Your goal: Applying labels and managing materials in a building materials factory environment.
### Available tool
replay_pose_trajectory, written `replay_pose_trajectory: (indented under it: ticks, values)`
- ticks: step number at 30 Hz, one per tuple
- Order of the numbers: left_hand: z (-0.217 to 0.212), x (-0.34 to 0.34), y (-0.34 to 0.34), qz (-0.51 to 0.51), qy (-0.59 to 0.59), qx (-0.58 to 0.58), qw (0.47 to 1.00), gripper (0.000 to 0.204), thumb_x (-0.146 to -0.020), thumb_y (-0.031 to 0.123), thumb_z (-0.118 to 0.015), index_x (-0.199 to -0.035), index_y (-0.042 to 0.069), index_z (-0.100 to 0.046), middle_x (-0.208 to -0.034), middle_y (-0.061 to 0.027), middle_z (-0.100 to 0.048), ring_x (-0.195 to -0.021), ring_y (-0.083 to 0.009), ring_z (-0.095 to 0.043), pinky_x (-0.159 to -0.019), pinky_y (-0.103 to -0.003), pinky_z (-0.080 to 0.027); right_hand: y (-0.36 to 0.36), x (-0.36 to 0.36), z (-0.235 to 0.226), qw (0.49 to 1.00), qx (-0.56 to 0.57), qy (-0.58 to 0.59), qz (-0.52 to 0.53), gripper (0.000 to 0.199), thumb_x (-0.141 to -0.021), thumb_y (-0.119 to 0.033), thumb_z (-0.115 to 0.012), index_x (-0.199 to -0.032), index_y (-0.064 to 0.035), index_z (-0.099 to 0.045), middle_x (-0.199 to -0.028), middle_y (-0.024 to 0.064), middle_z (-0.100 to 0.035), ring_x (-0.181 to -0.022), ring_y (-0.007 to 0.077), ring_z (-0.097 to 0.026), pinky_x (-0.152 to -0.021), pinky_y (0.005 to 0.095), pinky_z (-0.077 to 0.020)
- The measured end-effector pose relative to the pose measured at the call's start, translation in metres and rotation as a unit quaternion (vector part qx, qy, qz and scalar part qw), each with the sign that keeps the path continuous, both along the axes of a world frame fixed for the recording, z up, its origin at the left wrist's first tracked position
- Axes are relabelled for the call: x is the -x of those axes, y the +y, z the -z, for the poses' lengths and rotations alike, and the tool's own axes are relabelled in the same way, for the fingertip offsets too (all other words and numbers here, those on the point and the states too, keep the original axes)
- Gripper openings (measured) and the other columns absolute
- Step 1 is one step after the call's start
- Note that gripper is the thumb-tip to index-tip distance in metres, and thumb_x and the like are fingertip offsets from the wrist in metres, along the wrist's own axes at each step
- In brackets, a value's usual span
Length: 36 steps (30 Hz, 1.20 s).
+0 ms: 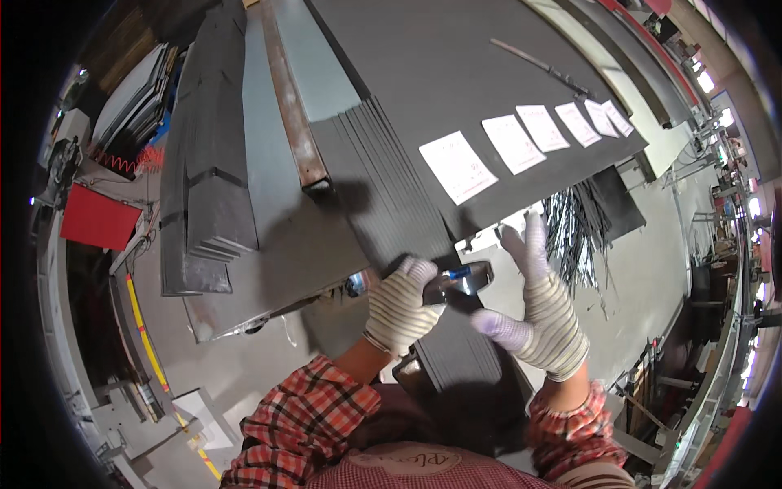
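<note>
A striped work glove covers my left hand [399, 311], whose fingers are wrapped round a dark handheld tool [466, 279] with a blue part; its exact kind does not show. The tool lies over a stack of long, dark grey folded panels [391, 183]. My right hand [542, 314], gloved alike, is just right of the tool with thumb and fingers spread and nothing in them. Its fingertips are near the edge of a dark grey tabletop [423, 49]. From that edge hangs a bundle of thin black strips [577, 232].
White printed sheets [459, 167] lie in a row along the tabletop, with a thin rod [542, 67] beyond. Another stack of dark panels [218, 163] stands at left, beside a rusty metal bar [292, 98]. A red panel [99, 217] and yellow floor line [147, 334] are further left.
</note>
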<state>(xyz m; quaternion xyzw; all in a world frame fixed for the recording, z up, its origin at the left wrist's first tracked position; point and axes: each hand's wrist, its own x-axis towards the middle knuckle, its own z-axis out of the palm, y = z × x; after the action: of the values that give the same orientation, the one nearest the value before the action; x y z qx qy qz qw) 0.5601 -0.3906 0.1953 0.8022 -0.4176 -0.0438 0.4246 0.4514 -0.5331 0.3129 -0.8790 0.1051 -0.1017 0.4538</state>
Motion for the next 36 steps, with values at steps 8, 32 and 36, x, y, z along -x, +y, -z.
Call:
replay_pose_trajectory:
  ticks: [8, 32, 36]
  values:
    - [0.001, -0.003, 0.007, -0.035, -0.022, -0.069, 0.997, 0.071, -0.068, 0.042, -0.074, -0.124, 0.009, -0.044, -0.101, -0.0091, -0.056, -0.082, -0.0265, -0.061, -0.074, -0.042, -0.048, -0.040, -0.050, 0.073, 0.910, 0.306, 0.237, -0.152, 0.023, -0.084, -0.027, -0.055, -0.099, -0.0112, -0.064, -0.068, 0.0098, -0.062, -0.067, 0.0301, -0.062, -0.060, 0.0427, -0.0475]
    - [0.005, 0.071, 0.026, -0.248, 0.410, -0.056, 0.876, 0.077, -0.091, 0.046, -0.041, -0.143, -0.002, -0.011, -0.148, -0.0189, -0.019, -0.136, -0.0275, -0.023, -0.108, -0.046, -0.011, -0.011, -0.002, 0.109, 0.963, 0.048, 0.264, 0.026, 0.060, -0.095, -0.046, -0.025, -0.100, 0.0022, -0.059, -0.094, 0.0288, -0.060, -0.095, 0.0436, -0.056, -0.083, 0.0469, -0.0438]
    - [0.024, 0.066, 0.027, -0.258, 0.458, -0.049, 0.849, 0.071, -0.092, 0.047, -0.043, -0.137, -0.003, -0.022, -0.122, -0.0192, -0.038, -0.110, -0.0262, -0.039, -0.091, -0.043, -0.034, 0.004, -0.004, 0.095, 0.967, 0.048, 0.248, 0.043, 0.057, -0.096, -0.043, -0.025, -0.098, 0.0017, -0.060, -0.093, 0.0269, -0.061, -0.094, 0.0441, -0.055, -0.082, 0.0477, -0.0435]
